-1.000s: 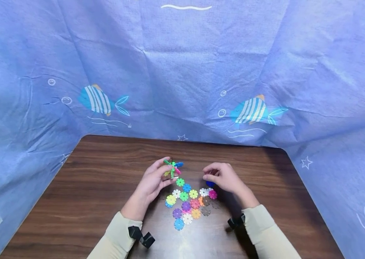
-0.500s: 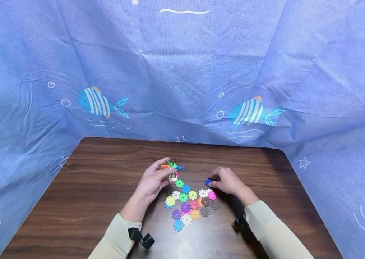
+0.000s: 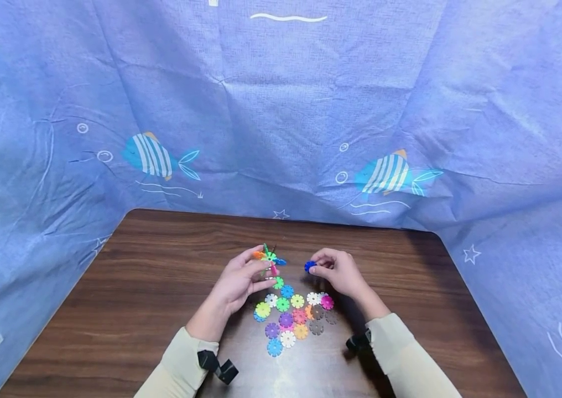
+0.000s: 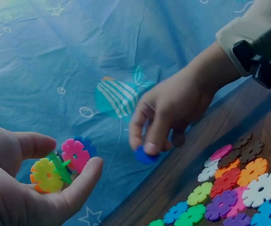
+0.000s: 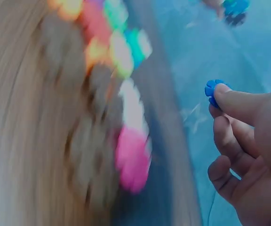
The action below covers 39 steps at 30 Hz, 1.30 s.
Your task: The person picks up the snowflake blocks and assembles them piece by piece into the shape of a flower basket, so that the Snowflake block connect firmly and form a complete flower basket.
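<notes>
My left hand [image 3: 241,279] holds a small cluster of joined notched plastic discs between thumb and fingers. In the left wrist view a green disc [image 4: 60,167] sits in the middle, with a yellow disc [image 4: 47,175] on one side and a pink disc [image 4: 75,155] on the other. Orange and blue discs also show on the cluster in the head view. My right hand [image 3: 343,273] pinches a dark blue notched disc [image 3: 310,267] between thumb and forefinger, to the right of the cluster and apart from it. The right wrist view shows the blue disc [image 5: 215,92] at the fingertips.
Loose notched discs in many colours lie in a patch on the wooden table [image 3: 161,309], such as a white disc [image 3: 288,339] and a brown disc [image 3: 316,328]. Some overlap. A blue curtain [image 3: 281,110] with printed fish hangs behind the table's far edge.
My right hand reached down to the dark blue disc on the table, took it between the fingers and lifted it leftward, toward the cluster. My left hand turned the cluster slightly.
</notes>
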{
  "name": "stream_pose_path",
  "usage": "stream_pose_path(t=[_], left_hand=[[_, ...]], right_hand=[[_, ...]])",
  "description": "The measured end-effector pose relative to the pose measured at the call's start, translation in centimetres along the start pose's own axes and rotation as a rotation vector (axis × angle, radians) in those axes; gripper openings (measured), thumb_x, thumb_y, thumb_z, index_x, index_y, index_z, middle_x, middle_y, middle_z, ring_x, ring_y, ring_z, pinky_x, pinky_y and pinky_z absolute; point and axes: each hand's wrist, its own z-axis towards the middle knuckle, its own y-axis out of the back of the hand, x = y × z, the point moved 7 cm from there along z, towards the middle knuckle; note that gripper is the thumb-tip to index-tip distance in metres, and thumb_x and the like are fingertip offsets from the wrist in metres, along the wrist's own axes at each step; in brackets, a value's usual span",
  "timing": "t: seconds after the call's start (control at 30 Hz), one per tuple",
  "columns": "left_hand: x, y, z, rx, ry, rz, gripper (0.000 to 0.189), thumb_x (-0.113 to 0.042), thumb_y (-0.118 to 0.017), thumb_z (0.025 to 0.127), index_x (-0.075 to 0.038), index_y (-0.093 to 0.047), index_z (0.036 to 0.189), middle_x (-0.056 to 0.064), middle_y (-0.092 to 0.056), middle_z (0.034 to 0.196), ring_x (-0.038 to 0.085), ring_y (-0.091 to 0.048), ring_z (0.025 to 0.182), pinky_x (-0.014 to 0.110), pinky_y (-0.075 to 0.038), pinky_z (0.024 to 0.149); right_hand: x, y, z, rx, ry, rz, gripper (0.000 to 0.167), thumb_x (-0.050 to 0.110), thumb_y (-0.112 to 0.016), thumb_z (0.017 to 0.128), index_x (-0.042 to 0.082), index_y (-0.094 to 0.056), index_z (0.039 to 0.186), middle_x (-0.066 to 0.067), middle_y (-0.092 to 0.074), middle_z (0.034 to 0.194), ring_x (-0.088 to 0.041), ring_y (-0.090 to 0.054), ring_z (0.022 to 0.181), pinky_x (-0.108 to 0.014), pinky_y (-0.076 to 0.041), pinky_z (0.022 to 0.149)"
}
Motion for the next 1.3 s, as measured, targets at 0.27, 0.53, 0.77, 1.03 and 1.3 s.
stream_pose_path(t=[0.27,0.53,0.77,1.03,1.3], left_hand=[[0.0,-0.3,0.2,0.049,-0.040,0.048,0.045,-0.007,-0.058,0.104,0.005,-0.042,0.143,0.016,-0.068,0.115,0.033,-0.071,0.108,0.042,-0.061,0.092],[0.3,-0.4,0.3,0.053,-0.013,0.025,0.053,-0.010,-0.059,0.104,0.002,-0.041,0.152,0.013,-0.069,0.115,0.026,-0.074,0.100,0.038,-0.060,0.092],[0.2,-0.3,0.5,0.032,-0.013,0.009,0.051,-0.008,-0.058,0.104,-0.004,-0.041,0.152,0.017,-0.062,0.123,0.027,-0.075,0.097,0.038,-0.061,0.091],[-0.1,-0.6,0.5,0.050,-0.011,0.004,0.053,-0.007,-0.058,0.104,-0.004,-0.040,0.153,0.014,-0.065,0.120,0.027,-0.075,0.098,0.037,-0.060,0.091],[0.2,-0.8,0.3,0.082,-0.021,0.064,0.060,-0.008,-0.061,0.103,-0.008,-0.037,0.158,0.012,-0.072,0.116,0.022,-0.076,0.097,0.035,-0.060,0.091]], right_hand=[[3.3,-1.1,0.1,-0.107,0.108,0.303,0.012,0.009,-0.078,0.090,0.004,-0.076,0.101,-0.013,-0.078,0.092,-0.015,-0.072,0.077,-0.027,-0.059,0.069],[4.0,-1.7,-0.2,-0.188,0.129,0.390,0.011,0.008,-0.078,0.091,0.003,-0.078,0.100,-0.016,-0.077,0.095,-0.013,-0.070,0.080,-0.025,-0.059,0.071],[4.3,-2.1,0.0,-0.171,0.114,0.391,0.010,0.004,-0.076,0.092,0.001,-0.078,0.101,-0.018,-0.078,0.097,-0.008,-0.070,0.080,-0.025,-0.059,0.072],[5.5,-2.1,-0.3,-0.198,0.112,0.346,0.007,0.001,-0.076,0.091,-0.002,-0.077,0.097,-0.020,-0.076,0.093,-0.011,-0.066,0.075,-0.022,-0.056,0.067],[5.7,-2.2,-0.6,-0.193,0.204,0.305,0.004,0.009,-0.077,0.092,0.007,-0.080,0.094,-0.009,-0.076,0.092,-0.022,-0.067,0.078,-0.024,-0.056,0.067]])
